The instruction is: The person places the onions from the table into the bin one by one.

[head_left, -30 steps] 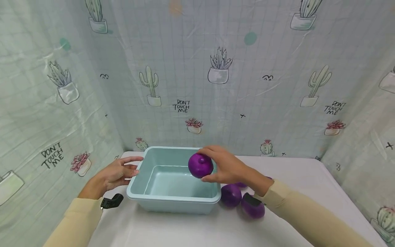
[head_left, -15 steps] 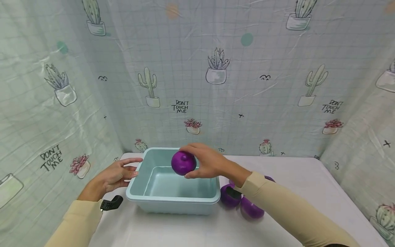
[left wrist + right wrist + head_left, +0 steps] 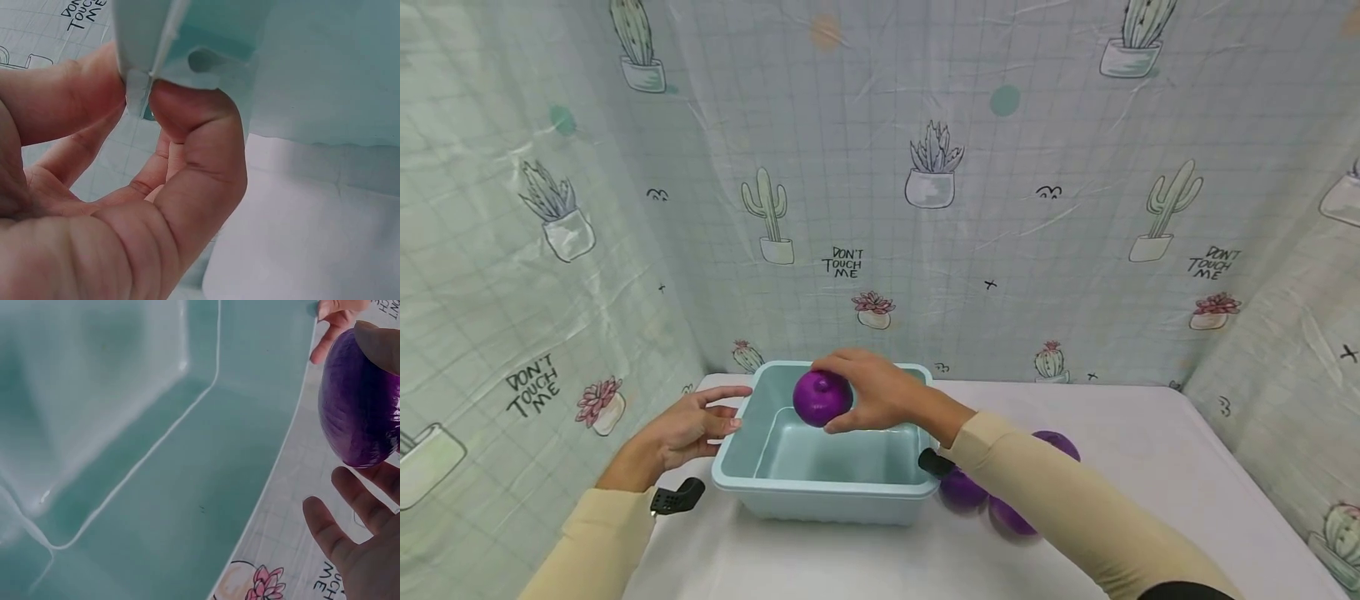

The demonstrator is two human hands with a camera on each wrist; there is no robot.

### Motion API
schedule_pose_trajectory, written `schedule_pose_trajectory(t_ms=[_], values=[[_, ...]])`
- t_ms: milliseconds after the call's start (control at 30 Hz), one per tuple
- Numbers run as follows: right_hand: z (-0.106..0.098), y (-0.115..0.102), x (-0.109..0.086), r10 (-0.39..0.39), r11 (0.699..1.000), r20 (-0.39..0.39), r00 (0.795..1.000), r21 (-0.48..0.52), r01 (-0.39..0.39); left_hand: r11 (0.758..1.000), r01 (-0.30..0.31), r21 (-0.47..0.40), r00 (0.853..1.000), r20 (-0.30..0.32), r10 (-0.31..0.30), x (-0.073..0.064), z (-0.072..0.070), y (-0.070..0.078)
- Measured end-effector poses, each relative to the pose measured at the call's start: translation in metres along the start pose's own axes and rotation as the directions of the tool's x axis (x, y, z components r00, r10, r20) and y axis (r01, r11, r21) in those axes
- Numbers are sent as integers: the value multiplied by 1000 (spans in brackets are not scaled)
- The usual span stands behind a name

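Observation:
A light blue plastic basin [image 3: 824, 485] stands on the white table. My left hand [image 3: 688, 429] pinches its left rim between thumb and index finger, seen close up in the left wrist view. Over the left half of the basin's opening, my right hand [image 3: 880, 392] holds a shiny round purple onion [image 3: 823, 397] by thumb and fingers. The onion's streaked skin shows at the right edge of the right wrist view, where two fingers [image 3: 325, 528] extend away from it. Only bare bottom and walls show in the visible part of the basin.
Several more purple onions [image 3: 961, 492] lie on the table [image 3: 1120, 467] right of the basin, partly hidden by my right sleeve [image 3: 1045, 475]. A cactus-printed curtain [image 3: 1000, 217] surrounds the table at the back and sides.
My right hand has carried the onion leftward over the basin, from its right side to its left half. The left hand stays at the rim.

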State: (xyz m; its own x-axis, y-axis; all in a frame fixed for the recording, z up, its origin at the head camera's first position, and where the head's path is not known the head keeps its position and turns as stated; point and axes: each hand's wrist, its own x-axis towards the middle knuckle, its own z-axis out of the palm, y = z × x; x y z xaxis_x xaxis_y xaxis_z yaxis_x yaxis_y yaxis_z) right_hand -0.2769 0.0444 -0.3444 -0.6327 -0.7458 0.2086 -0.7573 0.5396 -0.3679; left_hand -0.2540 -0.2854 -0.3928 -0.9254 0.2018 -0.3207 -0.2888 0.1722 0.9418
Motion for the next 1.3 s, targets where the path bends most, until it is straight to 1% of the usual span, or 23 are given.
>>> schedule_pose_trajectory(t_ms=[233, 333, 500, 600, 800, 967, 1033, 1133, 1233, 1300], values=[[11, 2, 14, 10, 1000, 20, 1000, 1, -10, 1000, -3, 12, 1000, 1, 3, 0, 1, -3], [20, 5, 18, 20, 1000, 28, 999, 4, -20, 999, 3, 37, 1000, -20, -2, -1, 2, -5], [33, 8, 22, 47, 998, 70, 996, 31, -49, 998, 12, 64, 999, -42, -9, -2, 4, -8], [37, 9, 24, 57, 997, 82, 995, 42, -60, 998, 3, 69, 999, -39, 0, -2, 4, -9], [43, 12, 29, 71, 997, 88, 994, 22, -73, 996, -7, 85, 999, -35, 10, 0, 5, -7], [52, 14, 34, 74, 997, 112, 991, 19, -76, 995, 1, 100, 999, -50, 4, -3, 4, -9], [56, 14, 37, 65, 998, 121, 990, 14, -68, 995, 2, 101, 999, -50, 3, -4, 3, -9], [59, 15, 39, 57, 998, 130, 990, -1, -58, 995, -16, 96, 1000, -20, 18, -4, 0, -8], [59, 16, 41, 62, 998, 145, 987, -8, -61, 996, -25, 88, 1000, -3, 25, -2, 0, -4], [57, 18, 42, 63, 998, 160, 985, -5, -63, 996, -22, 87, 1000, -4, 23, 0, 1, -1]])
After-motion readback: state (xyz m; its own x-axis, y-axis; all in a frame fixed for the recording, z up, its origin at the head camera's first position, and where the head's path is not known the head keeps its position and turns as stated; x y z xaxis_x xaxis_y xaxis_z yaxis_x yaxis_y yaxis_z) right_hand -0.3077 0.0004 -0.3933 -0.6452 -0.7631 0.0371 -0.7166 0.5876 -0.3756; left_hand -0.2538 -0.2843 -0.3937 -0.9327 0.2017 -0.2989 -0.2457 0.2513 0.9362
